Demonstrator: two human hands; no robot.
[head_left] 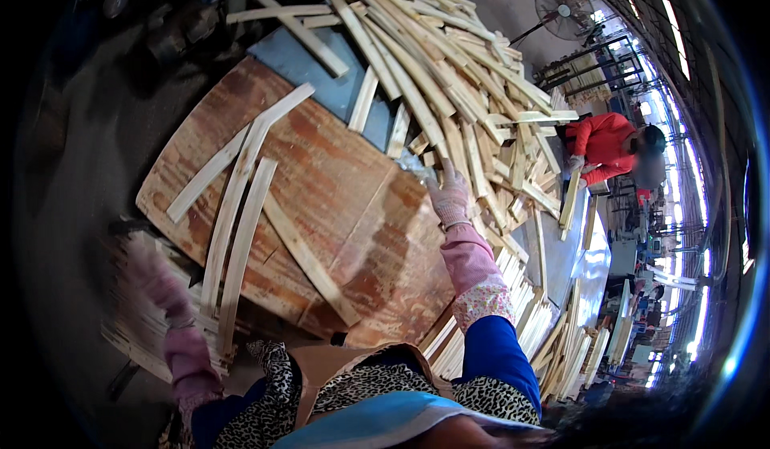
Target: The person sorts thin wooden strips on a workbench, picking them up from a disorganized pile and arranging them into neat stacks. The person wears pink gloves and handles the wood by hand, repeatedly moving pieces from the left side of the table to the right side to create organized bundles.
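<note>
1. Reaching to the right edge of the board (385, 216) in the head view, the right hand (451, 196) has its gloved fingers partly extended at the near end of the pile (433, 72); whether they grip any wood, I cannot tell.
2. Off the board's near-left edge, the left hand (152, 273) is blurred over a stack (132, 337); I cannot tell how open its fingers are or what they hold.
3. On the board, two bent strips (247, 248) run side by side, ends jutting past its near-left edge; a short strip (204, 176) and a straight strip (309, 255) flank them. Lying apart from the pile probably keeps each easy to lift.
4. Beyond the board, the pile overlaps a grey sheet (330, 100), seemingly heaped within arm's reach.
5. Well right of the board, a co-worker (609, 148) holds another strip (570, 200), slanted.
</note>
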